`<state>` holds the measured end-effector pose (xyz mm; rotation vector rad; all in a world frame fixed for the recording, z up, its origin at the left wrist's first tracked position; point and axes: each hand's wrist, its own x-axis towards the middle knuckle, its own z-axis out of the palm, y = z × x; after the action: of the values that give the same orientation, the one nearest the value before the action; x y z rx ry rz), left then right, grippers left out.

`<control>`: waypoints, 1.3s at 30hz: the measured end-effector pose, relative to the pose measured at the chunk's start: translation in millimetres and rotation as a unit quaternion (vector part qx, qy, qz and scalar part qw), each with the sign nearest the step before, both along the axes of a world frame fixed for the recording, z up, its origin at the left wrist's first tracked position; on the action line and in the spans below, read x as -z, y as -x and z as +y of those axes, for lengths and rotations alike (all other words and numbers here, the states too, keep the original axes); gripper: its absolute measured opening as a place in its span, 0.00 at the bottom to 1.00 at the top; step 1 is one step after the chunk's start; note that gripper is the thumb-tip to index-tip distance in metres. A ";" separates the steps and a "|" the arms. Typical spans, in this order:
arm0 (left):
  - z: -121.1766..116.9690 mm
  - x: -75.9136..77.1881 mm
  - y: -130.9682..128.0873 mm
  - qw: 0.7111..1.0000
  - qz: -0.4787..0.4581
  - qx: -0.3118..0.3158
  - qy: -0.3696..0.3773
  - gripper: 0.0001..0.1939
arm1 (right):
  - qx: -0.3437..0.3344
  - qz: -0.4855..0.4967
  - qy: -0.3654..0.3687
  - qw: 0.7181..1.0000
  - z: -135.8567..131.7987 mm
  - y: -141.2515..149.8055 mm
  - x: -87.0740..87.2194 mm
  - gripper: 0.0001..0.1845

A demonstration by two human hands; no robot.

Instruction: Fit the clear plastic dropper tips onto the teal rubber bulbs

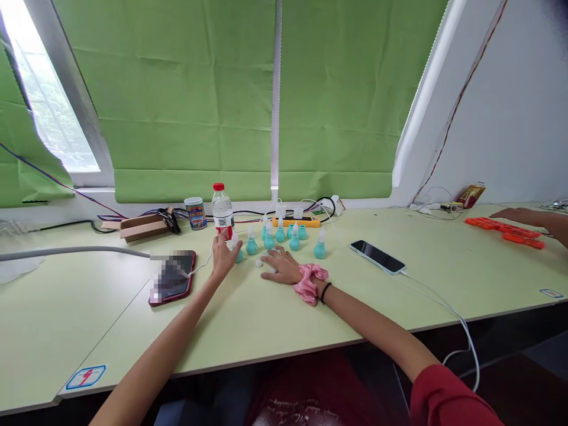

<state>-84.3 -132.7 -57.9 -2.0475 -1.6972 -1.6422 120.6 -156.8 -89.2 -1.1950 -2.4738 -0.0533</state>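
Observation:
My left hand (223,255) reaches forward and its fingers are closed round a small teal bottle with a white tip (236,248), just in front of a water bottle with a red cap (222,213). My right hand (280,266) lies flat on the pale green table (266,319), fingers spread, next to small white pieces (258,263). A pink scrunchie (309,283) and a black band sit on my right wrist. Several more teal bottles (284,235) stand in a cluster behind my right hand.
A red-cased phone (174,277) lies left of my left hand, and a charging phone (377,257) with a white cable lies to the right. A can (196,213), cardboard box (144,226) and yellow power strip (296,222) line the back. Another person's hand (519,216) rests by orange parts (506,229).

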 end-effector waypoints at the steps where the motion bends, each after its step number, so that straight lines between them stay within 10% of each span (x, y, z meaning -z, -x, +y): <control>1: -4.5 -1.3 -2.1 1.000 0.009 -0.007 -0.018 0.26 | -0.001 0.002 -0.001 1.000 0.9 -2.2 1.0 0.30; 9: -37.3 0.6 -32.9 0.967 0.220 0.113 0.057 0.09 | -0.001 0.033 -0.008 0.999 -2.4 -20.1 -0.5 0.19; 18: -33.3 10.9 -34.0 0.919 0.302 0.062 0.246 0.12 | 0.027 0.104 -0.007 0.994 1.2 -44.1 1.1 0.09; 39: -32.0 8.5 -31.6 0.924 0.224 0.169 0.261 0.08 | -0.095 0.246 0.041 0.964 -52.4 5.9 -2.3 0.13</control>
<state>-52.6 -164.7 -66.3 -2.8046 -1.8046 -0.6801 114.7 -209.2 -86.8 -0.8645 -2.1456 0.3591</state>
